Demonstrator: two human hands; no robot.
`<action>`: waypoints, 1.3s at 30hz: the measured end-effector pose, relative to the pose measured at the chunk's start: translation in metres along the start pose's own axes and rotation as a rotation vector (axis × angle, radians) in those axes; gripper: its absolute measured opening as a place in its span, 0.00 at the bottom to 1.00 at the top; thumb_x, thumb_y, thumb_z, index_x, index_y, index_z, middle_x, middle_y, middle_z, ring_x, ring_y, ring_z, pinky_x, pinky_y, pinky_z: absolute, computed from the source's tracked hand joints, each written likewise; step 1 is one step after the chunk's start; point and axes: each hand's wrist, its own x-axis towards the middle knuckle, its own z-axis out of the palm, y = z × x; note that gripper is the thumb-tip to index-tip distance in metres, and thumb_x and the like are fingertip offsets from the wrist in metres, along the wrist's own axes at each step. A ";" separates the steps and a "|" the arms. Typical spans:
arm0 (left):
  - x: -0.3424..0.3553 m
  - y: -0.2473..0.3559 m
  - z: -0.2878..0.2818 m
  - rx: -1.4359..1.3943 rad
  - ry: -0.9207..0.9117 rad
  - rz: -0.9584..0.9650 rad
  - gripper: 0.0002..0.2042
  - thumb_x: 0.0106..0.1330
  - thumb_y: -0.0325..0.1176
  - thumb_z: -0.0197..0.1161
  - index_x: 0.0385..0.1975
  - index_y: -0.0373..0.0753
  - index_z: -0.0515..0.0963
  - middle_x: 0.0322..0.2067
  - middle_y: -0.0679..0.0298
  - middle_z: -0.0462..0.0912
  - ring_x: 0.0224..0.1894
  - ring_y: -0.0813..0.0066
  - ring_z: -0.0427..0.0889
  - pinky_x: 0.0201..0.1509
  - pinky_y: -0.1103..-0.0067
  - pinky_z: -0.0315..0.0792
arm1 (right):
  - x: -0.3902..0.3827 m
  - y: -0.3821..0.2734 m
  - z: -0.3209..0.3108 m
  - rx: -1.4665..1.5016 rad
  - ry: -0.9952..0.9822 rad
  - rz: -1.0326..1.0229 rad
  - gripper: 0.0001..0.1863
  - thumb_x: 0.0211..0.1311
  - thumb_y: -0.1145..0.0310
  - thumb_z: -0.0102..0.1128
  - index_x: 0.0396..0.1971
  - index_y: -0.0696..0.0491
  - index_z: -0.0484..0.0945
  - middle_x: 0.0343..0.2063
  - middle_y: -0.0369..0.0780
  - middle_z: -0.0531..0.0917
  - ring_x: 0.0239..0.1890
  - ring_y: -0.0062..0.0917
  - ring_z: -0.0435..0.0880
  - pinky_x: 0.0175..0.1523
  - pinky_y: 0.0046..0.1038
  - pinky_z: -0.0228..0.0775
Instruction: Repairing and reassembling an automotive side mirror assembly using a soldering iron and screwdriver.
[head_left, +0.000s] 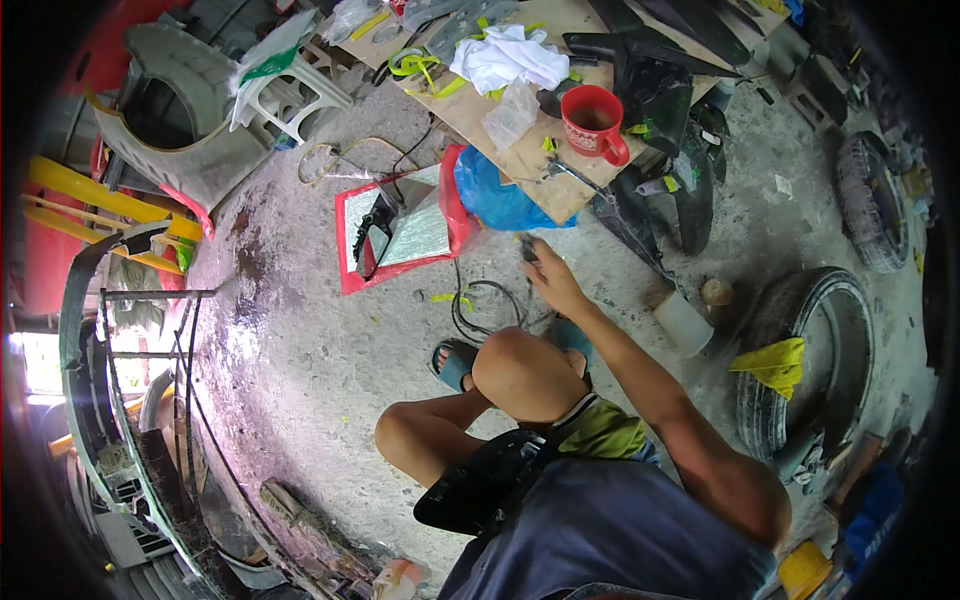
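Note:
My right hand (556, 283) reaches forward over the floor, just short of the corner of the low wooden table (548, 180). Its fingers are closed on a small dark object (527, 249) whose kind I cannot make out. Across my lap lies a glossy black panel (480, 487), partly covered by my dark shirt. My left hand does not show. Beside the right hand, a blue plastic bag (510, 190) hangs near the table edge. A red mug (590, 118) with a white pattern stands on the table.
A silver sheet with red edges (420, 230) carries a black corded device (375, 232). A black cord (490, 300) coils near my sandals. White cloth (510, 58) and black panels (640, 75) crowd the table. Tyres (755, 370) stand right; a grey fender (180, 150) and metal frame (150, 355) left.

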 end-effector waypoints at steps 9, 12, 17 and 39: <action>0.011 0.016 -0.006 -0.116 -0.006 0.080 0.28 0.73 0.48 0.45 0.66 0.36 0.58 0.62 0.53 0.66 0.64 0.57 0.65 0.66 0.60 0.61 | 0.081 0.020 0.007 -0.285 0.118 -0.198 0.31 0.68 0.68 0.52 0.65 0.61 0.52 0.59 0.60 0.66 0.63 0.51 0.65 0.64 0.37 0.59; 0.026 0.017 -0.004 -0.157 -0.027 0.100 0.29 0.73 0.49 0.44 0.66 0.36 0.58 0.62 0.53 0.65 0.65 0.56 0.64 0.67 0.59 0.60 | 0.081 0.024 0.000 -0.417 0.132 -0.252 0.32 0.69 0.64 0.51 0.66 0.62 0.51 0.60 0.59 0.65 0.65 0.50 0.63 0.67 0.36 0.57; 0.023 0.024 -0.008 -0.218 -0.006 0.120 0.30 0.73 0.51 0.43 0.67 0.35 0.56 0.64 0.53 0.64 0.66 0.55 0.62 0.68 0.58 0.58 | 0.078 0.012 -0.003 -0.370 0.097 -0.169 0.31 0.66 0.67 0.54 0.64 0.62 0.54 0.62 0.59 0.63 0.66 0.51 0.61 0.67 0.38 0.57; -0.131 -0.089 0.135 -0.692 0.103 -0.160 0.21 0.75 0.42 0.46 0.60 0.35 0.68 0.57 0.57 0.74 0.59 0.65 0.72 0.64 0.66 0.64 | -0.076 -0.032 -0.036 -0.011 -0.094 0.004 0.12 0.70 0.72 0.52 0.51 0.57 0.70 0.44 0.39 0.82 0.47 0.20 0.78 0.54 0.23 0.68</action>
